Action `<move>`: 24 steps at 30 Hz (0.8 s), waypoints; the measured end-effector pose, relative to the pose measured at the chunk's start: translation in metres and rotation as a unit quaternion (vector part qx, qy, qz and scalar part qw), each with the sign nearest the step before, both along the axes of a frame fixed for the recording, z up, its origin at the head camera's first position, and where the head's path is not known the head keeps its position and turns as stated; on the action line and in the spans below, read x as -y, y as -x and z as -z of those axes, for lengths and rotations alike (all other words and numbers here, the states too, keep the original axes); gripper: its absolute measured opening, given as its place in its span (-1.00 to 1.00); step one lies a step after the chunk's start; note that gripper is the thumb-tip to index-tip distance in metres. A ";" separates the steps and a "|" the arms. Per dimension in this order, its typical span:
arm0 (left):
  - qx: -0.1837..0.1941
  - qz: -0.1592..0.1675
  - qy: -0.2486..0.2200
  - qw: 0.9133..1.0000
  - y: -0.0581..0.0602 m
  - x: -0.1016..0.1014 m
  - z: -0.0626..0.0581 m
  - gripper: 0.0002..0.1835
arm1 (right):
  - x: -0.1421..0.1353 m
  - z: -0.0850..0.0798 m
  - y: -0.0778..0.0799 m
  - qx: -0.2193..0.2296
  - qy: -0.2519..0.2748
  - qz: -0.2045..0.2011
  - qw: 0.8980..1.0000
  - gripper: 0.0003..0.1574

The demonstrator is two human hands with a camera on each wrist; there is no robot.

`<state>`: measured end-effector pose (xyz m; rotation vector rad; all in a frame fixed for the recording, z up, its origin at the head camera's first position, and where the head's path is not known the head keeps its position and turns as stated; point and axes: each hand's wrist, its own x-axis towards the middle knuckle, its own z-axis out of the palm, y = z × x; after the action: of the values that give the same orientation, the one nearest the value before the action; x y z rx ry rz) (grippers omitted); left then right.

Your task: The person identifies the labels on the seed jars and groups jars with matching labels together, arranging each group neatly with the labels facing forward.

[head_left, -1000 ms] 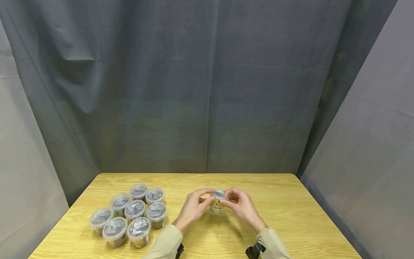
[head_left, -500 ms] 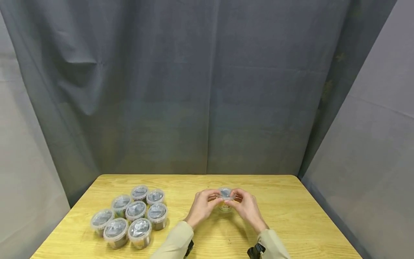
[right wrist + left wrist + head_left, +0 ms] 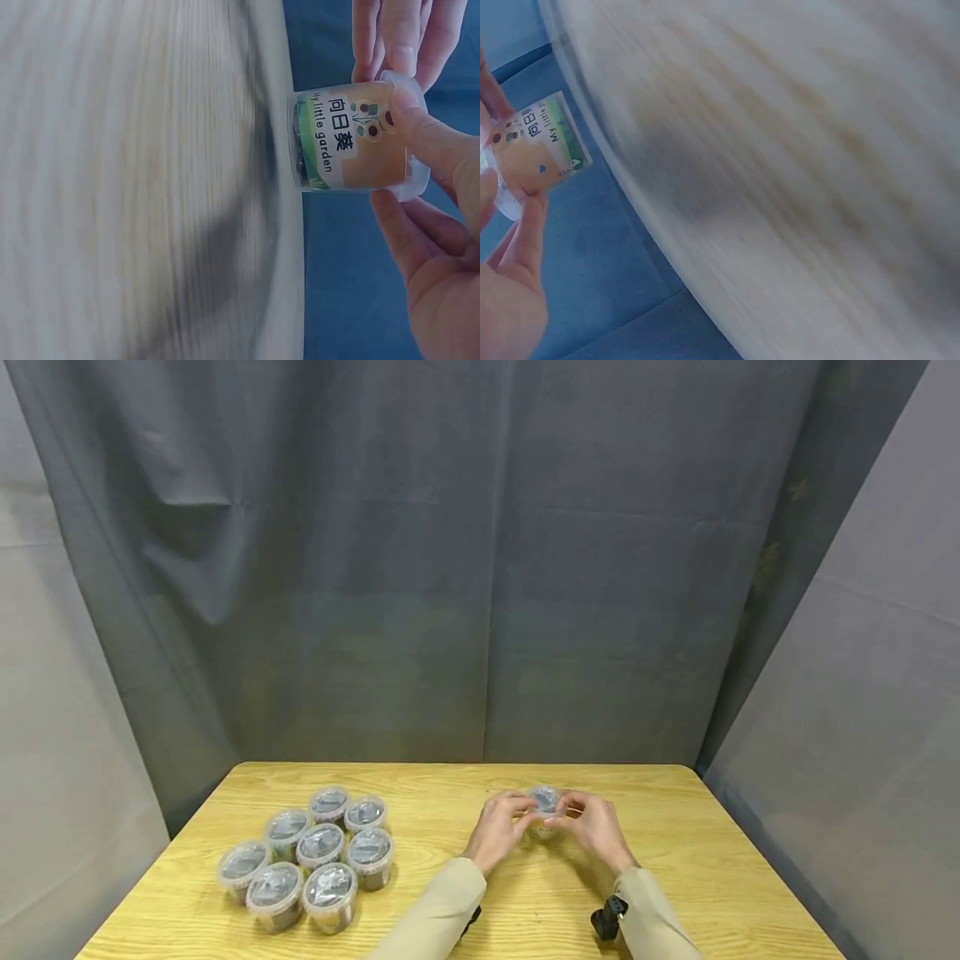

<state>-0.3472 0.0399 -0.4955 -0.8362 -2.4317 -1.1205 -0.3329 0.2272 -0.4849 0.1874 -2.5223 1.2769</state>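
A small clear plastic tub (image 3: 349,142) with a translucent lid stands upright between the two hands. Its label reads "My little garden" above printed sunflowers, and dark material shows near the base. My left hand (image 3: 498,827) pinches the tub near its lid from the left, fingertips at the rim. From the right, my right hand (image 3: 596,828) pinches the same rim with thumb and fingers. In the head view the lid (image 3: 545,798) shows between the fingertips, with silvery wrapping under it. Fingers cover much of the tub's sides there.
Several similar lidded tubs (image 3: 321,843) stand in a close group on the left of the wooden table (image 3: 720,877). A grey curtain (image 3: 375,568) hangs behind the table, with pale cloth panels (image 3: 862,710) at either side. Each wrist wears a black strap device (image 3: 608,917).
Both hands have carried the tub to the right and slightly toward the far edge. The grouped tubs stay in place; the head view has shifted slightly.
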 end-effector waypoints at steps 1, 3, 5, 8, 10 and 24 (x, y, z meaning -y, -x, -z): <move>-0.004 -0.003 0.015 1.000 0.002 -0.002 0.001 -0.75 | -0.003 0.001 0.003 -0.001 -0.002 -0.001 1.000 -0.68; -0.016 -0.005 0.049 0.999 0.005 -0.008 0.003 -0.73 | -0.009 0.003 0.007 -0.001 -0.006 -0.003 1.000 -0.69; -0.023 -0.009 0.083 0.996 0.008 -0.013 0.005 -0.69 | -0.014 0.006 0.012 0.002 -0.005 0.000 1.000 -0.69; -0.013 -0.013 0.121 0.992 0.010 -0.021 0.007 -0.57 | -0.021 0.008 0.017 0.005 -0.006 0.009 1.000 -0.70; 0.000 -0.019 0.139 0.990 0.011 -0.026 0.007 -0.51 | -0.024 0.009 0.018 0.010 -0.006 0.012 1.000 -0.70; 0.021 -0.056 0.280 0.958 0.010 -0.046 -0.004 -0.28 | -0.038 0.015 0.033 0.027 -0.020 0.028 0.999 -0.74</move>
<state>-0.3573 0.0858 -0.4911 -0.8152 -2.8344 -0.4018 -0.3658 0.2649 -0.5002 0.0917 -2.5805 1.2266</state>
